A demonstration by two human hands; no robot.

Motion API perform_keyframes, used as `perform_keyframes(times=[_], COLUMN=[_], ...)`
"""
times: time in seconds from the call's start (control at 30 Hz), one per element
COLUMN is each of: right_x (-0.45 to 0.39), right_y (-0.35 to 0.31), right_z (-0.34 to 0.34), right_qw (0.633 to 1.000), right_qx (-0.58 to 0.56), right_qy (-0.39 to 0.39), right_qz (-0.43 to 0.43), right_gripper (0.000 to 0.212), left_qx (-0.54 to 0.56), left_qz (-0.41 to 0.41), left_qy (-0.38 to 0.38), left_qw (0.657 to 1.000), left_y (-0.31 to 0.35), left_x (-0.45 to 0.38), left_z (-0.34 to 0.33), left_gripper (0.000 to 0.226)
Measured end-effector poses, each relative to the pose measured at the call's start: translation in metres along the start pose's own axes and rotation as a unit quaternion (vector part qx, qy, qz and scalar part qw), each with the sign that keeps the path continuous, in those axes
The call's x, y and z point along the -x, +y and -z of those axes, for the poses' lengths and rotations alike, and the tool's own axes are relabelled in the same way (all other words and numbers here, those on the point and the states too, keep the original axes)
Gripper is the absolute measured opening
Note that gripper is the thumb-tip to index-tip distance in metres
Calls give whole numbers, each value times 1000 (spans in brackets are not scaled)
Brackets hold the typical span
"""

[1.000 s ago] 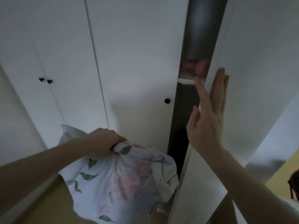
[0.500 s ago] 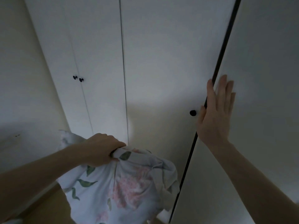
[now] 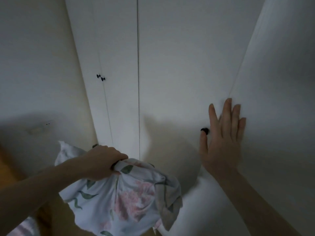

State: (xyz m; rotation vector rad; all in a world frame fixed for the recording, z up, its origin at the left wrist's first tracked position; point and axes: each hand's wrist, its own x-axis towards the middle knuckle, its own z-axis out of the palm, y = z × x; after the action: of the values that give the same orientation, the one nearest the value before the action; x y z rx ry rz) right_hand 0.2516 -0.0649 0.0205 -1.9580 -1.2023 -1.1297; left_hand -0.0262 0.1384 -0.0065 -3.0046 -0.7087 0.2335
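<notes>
Now right hand point(image 3: 223, 138) presses flat, fingers straight, on the wardrobe door point(image 3: 272, 116) just right of the black knob point(image 3: 204, 131), while left hand point(image 3: 104, 160) grips the floral cloth bundle point(image 3: 129, 201) hanging low-left, nearer the floor.

The cloth point(image 3: 126, 200) is white with pink flowers and green leaves; the wardrobe doors point(image 3: 170, 65) are white with black knobs point(image 3: 205, 131).

Bare hands point(image 3: 102, 161), bare forearms point(image 3: 252, 198) (both sides)
</notes>
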Motion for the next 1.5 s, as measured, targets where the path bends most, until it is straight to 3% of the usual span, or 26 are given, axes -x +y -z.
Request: perform_keyframes(times=[0.2, 0.47, 0.63, 0.77, 0.93, 1.0, 1.07, 1.17, 1.23, 1.33, 1.5], right_x=[-7, -12, -14, -15, -20, -19, -7, 34, 68, 113, 164], right_y=[15, 30, 23, 19, 13, -1, -27, -80, -119, -166, -229], right_z=[-8, -11, -9, -6, 0, 7, 15, 28, 40, 56, 64], right_qw=[998, 996, 993, 992, 989, 980, 961, 912, 855, 760, 612], right_qx=[-58, -88, -115, -119, -107, -159, -246, -374, -444, -488, -459], right_qy=[3, -16, -19, -34, -70, -72, -85, -168, -260, -395, -545], right_qz=[5, 13, -20, -36, -72, -95, -91, 3, 67, 169, 345], right_gripper=[78, 87, 87, 88, 88, 87, 85, 78, 71, 68, 66], left_qx=[38, 80, 91, 73, 58, 63, 72, 57, 57, 77, 62], left_qz=[78, 111, 122, 143, 189, 200, 213, 227, 249, 296, 347], left_qy=[4, 18, 30, 43, 28, 20, 16, 22, 19, 13, 6], left_qw=[996, 990, 988, 986, 980, 978, 974, 972, 967, 952, 936], left_y=[23, 55, 64, 74, 84, 88, 94, 99, 105, 119, 155], left_x=[17, 68, 112, 154, 204, 221, 239, 267, 290, 322, 384], left_z=[-18, -14, -9, -12, -18, -21, -25, -35, -39, -48, -71], left_gripper=[29, 15, 23, 6, 11, 11, 16, 14, 6, 12, 22])
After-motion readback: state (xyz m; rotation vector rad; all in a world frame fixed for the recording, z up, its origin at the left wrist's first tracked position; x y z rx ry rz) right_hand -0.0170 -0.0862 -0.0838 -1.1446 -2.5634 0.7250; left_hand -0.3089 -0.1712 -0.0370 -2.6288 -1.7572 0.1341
